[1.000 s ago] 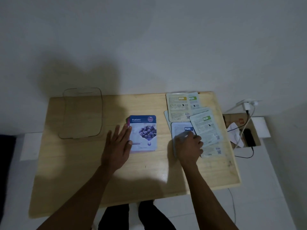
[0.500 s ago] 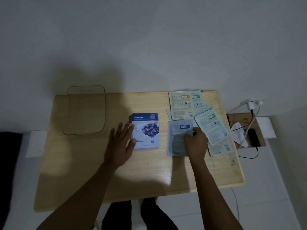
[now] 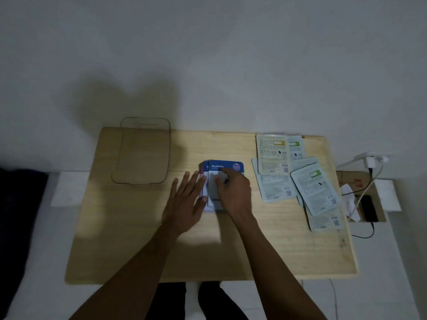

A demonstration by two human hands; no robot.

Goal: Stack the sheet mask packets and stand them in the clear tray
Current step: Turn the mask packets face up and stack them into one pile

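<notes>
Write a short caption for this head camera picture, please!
Both hands, left and right, square a Blueberry packet stack beside the empty clear tray.

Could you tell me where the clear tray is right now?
The clear tray sits at the table's far left corner, left of the blueberry packet stack.

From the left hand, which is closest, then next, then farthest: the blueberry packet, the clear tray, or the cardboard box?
1. Blueberry packet: touching the left hand, at its fingertips.
2. Clear tray: empty, at the far left of the table.
3. Cardboard box: beyond the table's right edge.
</notes>
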